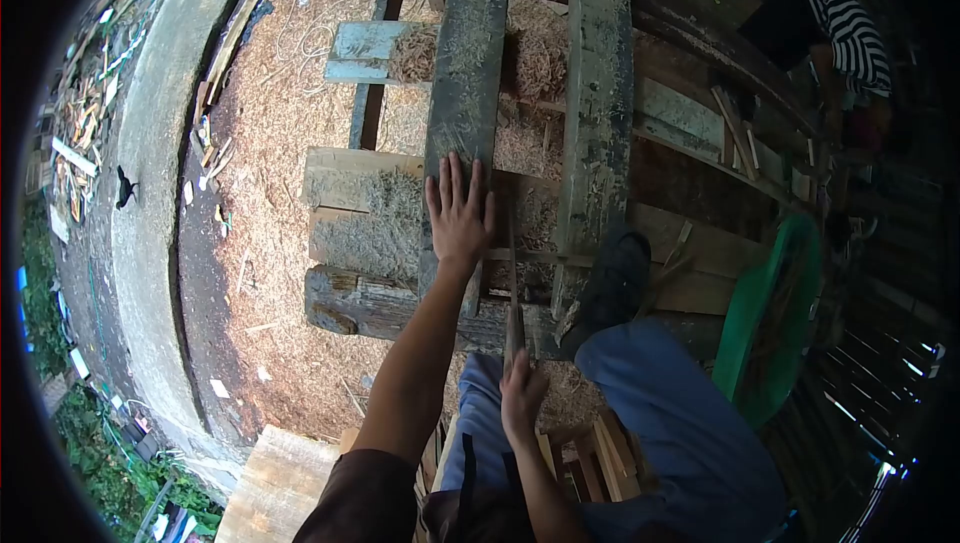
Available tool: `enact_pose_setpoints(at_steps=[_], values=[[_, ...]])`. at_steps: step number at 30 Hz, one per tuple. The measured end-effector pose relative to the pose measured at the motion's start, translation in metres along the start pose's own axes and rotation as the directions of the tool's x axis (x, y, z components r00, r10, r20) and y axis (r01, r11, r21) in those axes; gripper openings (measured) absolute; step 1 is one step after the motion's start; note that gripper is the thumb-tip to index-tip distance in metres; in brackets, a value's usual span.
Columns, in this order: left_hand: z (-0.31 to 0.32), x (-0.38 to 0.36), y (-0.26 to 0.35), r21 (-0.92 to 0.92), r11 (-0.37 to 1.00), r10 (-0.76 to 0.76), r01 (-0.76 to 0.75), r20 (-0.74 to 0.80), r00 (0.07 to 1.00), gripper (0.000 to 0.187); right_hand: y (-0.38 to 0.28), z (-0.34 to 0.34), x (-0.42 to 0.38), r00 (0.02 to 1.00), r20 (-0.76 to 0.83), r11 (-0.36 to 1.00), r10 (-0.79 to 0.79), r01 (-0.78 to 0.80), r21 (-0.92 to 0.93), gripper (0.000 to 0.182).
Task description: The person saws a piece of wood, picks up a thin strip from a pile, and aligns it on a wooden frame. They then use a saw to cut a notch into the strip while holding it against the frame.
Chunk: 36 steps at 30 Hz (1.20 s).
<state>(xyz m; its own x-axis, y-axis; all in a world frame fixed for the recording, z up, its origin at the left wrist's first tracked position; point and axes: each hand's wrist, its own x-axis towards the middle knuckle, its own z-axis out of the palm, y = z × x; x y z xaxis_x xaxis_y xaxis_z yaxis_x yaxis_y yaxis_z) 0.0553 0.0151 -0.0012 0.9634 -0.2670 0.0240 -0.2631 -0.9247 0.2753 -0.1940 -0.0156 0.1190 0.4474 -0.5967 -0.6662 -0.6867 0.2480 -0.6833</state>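
My left hand (460,211) lies flat on a long weathered plank (468,63), its fingers slightly spread. Below it, my right hand (522,395) is closed around the handle of a handsaw (514,288). The saw's narrow blade is seen nearly edge-on and points away from me, along the right side of the plank and just right of my left hand. A second long plank (597,93), mottled and dusty, runs parallel on the right. My shoe (612,278) rests at its near end.
Both planks lie across a low frame of rough boards (365,228). Shavings (290,273) cover the ground. A green plastic basin (765,313) stands at right. Cut wood pieces (610,458) lie beneath me. A person in a striped shirt (848,33) is at upper right.
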Motion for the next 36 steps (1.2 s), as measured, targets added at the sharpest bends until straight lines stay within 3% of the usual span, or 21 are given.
enact_pose_setpoints(at_steps=[3,7,9,11,13,20,23,27,29,31,33,34,35,36], values=[[-0.001,-0.001,-0.001,-0.009,1.0,0.009,-0.009,-0.009,1.0,0.062,-0.013,0.024,0.045,0.995,0.087,0.994,-0.043,0.034,0.103,0.063],[-0.002,-0.002,-0.002,-0.029,1.0,0.003,-0.004,-0.011,1.0,0.062,0.015,-0.009,-0.02,0.996,0.09,1.0,0.022,-0.022,-0.003,0.064],[-0.002,-0.001,0.001,-0.01,1.0,0.005,-0.006,-0.011,1.0,0.062,0.023,-0.013,-0.012,0.992,0.088,0.996,0.091,-0.091,-0.007,0.065],[-0.001,0.001,0.001,-0.012,1.0,0.012,-0.013,-0.02,1.0,0.062,0.026,0.005,0.031,0.987,0.077,0.984,0.138,-0.146,0.103,0.065],[0.001,-0.004,-0.002,-0.009,1.0,0.006,-0.006,-0.019,1.0,0.062,0.02,0.017,0.048,0.985,0.146,0.98,0.09,-0.114,0.163,0.065],[-0.001,-0.001,-0.001,-0.025,1.0,0.009,-0.009,-0.024,1.0,0.061,0.053,0.003,0.017,0.997,0.037,0.997,0.062,-0.063,0.039,0.068],[0.001,-0.001,0.0,-0.011,1.0,0.008,-0.008,-0.025,1.0,0.061,0.015,0.024,0.049,0.989,0.12,0.987,0.087,-0.102,0.125,0.068],[-0.001,-0.001,0.0,-0.019,1.0,0.008,-0.008,-0.021,1.0,0.061,0.048,0.012,0.015,0.995,0.082,0.998,0.058,-0.054,-0.04,0.068],[-0.001,0.001,0.0,-0.022,1.0,0.006,-0.006,-0.032,0.999,0.062,0.057,0.01,0.003,0.998,-0.057,1.0,-0.016,0.017,0.017,0.067],[0.0,-0.001,0.0,-0.019,1.0,0.002,-0.003,-0.035,0.999,0.062,0.019,0.02,0.027,0.998,-0.012,0.992,0.055,-0.053,0.112,0.058],[0.001,-0.001,-0.002,-0.027,1.0,0.009,-0.01,-0.053,0.999,0.062,-0.012,0.04,0.053,0.989,-0.144,0.958,-0.038,0.077,0.275,0.033],[0.001,-0.002,-0.003,-0.025,1.0,0.009,-0.01,-0.048,0.999,0.062,-0.015,0.037,0.048,0.989,-0.144,0.959,-0.032,0.071,0.275,0.033],[0.001,-0.001,-0.003,-0.032,0.999,0.011,-0.013,-0.054,0.999,0.062,-0.019,0.033,0.042,0.984,-0.114,0.978,-0.138,0.154,0.143,0.03],[0.001,-0.001,-0.002,-0.041,0.999,0.009,-0.011,-0.06,0.998,0.061,-0.019,0.027,0.037,0.968,-0.069,0.971,-0.24,0.241,0.008,0.04]])
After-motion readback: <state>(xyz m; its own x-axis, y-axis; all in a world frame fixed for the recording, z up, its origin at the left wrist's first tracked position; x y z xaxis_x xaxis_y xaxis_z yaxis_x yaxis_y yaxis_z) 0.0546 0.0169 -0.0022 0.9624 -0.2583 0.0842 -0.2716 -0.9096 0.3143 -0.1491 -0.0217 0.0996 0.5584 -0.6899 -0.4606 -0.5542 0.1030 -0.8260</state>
